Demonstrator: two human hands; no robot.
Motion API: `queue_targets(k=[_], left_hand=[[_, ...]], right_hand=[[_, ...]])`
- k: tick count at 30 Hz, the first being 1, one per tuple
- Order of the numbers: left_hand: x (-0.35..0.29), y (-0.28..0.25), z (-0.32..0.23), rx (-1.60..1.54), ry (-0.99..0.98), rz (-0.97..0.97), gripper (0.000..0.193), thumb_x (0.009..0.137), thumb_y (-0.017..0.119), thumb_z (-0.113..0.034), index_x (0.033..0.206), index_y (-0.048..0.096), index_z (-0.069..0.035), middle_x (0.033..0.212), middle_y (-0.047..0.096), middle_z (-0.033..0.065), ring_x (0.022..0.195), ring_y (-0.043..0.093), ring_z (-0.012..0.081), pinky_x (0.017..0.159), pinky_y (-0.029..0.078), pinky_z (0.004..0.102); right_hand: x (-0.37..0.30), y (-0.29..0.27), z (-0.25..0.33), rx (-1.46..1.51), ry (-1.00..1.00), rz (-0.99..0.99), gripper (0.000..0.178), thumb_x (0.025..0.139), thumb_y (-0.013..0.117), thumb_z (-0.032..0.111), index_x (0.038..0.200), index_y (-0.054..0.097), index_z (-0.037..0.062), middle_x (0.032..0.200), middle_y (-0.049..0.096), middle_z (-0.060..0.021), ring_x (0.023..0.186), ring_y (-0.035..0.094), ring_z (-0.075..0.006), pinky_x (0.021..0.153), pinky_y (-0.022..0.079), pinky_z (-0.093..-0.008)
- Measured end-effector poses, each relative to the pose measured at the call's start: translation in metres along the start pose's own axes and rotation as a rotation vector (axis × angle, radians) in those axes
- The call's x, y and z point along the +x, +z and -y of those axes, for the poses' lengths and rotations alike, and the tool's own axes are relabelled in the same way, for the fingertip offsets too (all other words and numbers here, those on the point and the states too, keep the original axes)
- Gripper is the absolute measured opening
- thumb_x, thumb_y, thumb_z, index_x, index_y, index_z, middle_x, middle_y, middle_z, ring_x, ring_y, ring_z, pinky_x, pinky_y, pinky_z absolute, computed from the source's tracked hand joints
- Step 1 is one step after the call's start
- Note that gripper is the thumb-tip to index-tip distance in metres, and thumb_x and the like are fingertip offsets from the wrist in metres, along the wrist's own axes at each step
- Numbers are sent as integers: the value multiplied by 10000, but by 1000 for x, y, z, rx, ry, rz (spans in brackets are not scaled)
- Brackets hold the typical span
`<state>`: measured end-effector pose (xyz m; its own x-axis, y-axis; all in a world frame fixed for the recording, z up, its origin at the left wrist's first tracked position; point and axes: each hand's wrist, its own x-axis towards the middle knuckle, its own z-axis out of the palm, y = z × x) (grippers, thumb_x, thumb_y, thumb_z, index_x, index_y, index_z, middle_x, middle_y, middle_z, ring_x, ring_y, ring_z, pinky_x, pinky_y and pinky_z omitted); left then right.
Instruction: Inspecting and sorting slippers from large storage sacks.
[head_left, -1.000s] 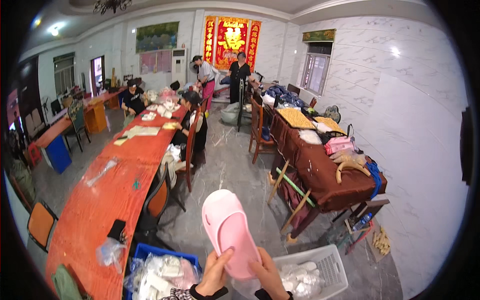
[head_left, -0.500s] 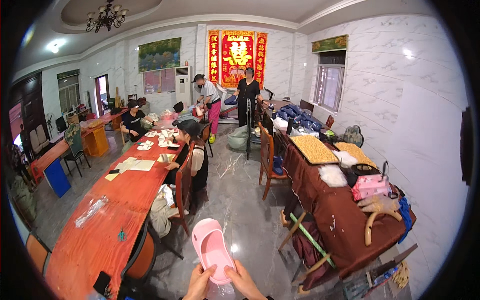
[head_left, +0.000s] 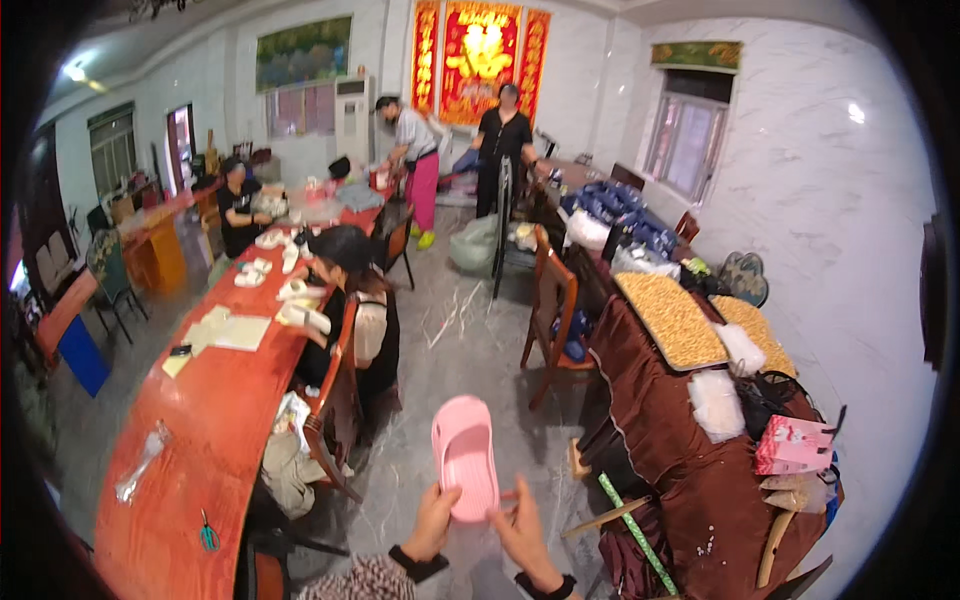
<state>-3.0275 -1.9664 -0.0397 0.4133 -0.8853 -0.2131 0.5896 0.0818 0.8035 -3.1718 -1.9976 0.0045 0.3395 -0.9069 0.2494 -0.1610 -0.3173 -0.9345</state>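
A pink clog-style slipper (head_left: pixel 466 445) is held out in front of me, its rounded toe pointing away and its ridged footbed facing up. My left hand (head_left: pixel 432 522) grips the heel end from the left, thumb on top. At the right edge of the heel is my right hand (head_left: pixel 524 530); its fingers are apart, with the fingertips beside the slipper's rim. Whether they touch it is hard to tell. Dark bands circle both wrists.
On the left, a long red table (head_left: pixel 190 430) holds teal scissors (head_left: pixel 208 532), papers (head_left: pixel 240 331) and white slippers (head_left: pixel 253 272). A seated person (head_left: pixel 350 290) works there; others are farther back. A brown-draped table (head_left: pixel 650 420) on the right bears trays of yellowish pieces (head_left: pixel 672 318).
The slipper has swung slightly right and more upright. My right hand's grip has loosened, its fingers spreading at the heel edge. The clear plastic below the slipper no longer shows. The view has tilted down.
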Motion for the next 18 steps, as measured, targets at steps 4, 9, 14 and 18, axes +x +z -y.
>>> queue_targets(k=[4, 9, 14, 18], left_hand=[[104, 22, -27, 87, 82, -31, 326, 905, 519, -112, 1179, 500, 64, 1096, 597, 94, 961, 574, 145, 860, 455, 284], [249, 29, -31, 131, 160, -127, 312, 896, 526, -99, 1171, 510, 47, 1063, 604, 77, 924, 579, 127, 821, 462, 266], [346, 38, -60, 192, 177, -272, 258, 888, 521, -82, 1108, 539, 51, 1027, 614, 80, 880, 590, 140, 786, 475, 267], [442, 46, -73, 179, 152, -320, 263, 885, 525, -77, 1108, 537, 62, 1030, 615, 97, 879, 588, 135, 784, 474, 267]], right_hand=[[114, -15, 2, -103, 12, 168, 417, 873, 539, 41, 1288, 505, 43, 747, 613, -81, 673, 595, -161, 579, 462, -310], [266, 29, -40, -316, -387, 177, 379, 857, 546, 69, 1233, 567, 109, 638, 577, -98, 563, 574, -262, 546, 462, -381], [383, 57, -73, -541, -418, 416, 314, 865, 556, 195, 1172, 577, 134, 671, 613, -97, 596, 605, -290, 511, 467, -421], [474, 70, -102, -643, -316, 438, 299, 877, 552, 209, 1165, 577, 132, 645, 608, -111, 562, 601, -296, 514, 475, -416]])
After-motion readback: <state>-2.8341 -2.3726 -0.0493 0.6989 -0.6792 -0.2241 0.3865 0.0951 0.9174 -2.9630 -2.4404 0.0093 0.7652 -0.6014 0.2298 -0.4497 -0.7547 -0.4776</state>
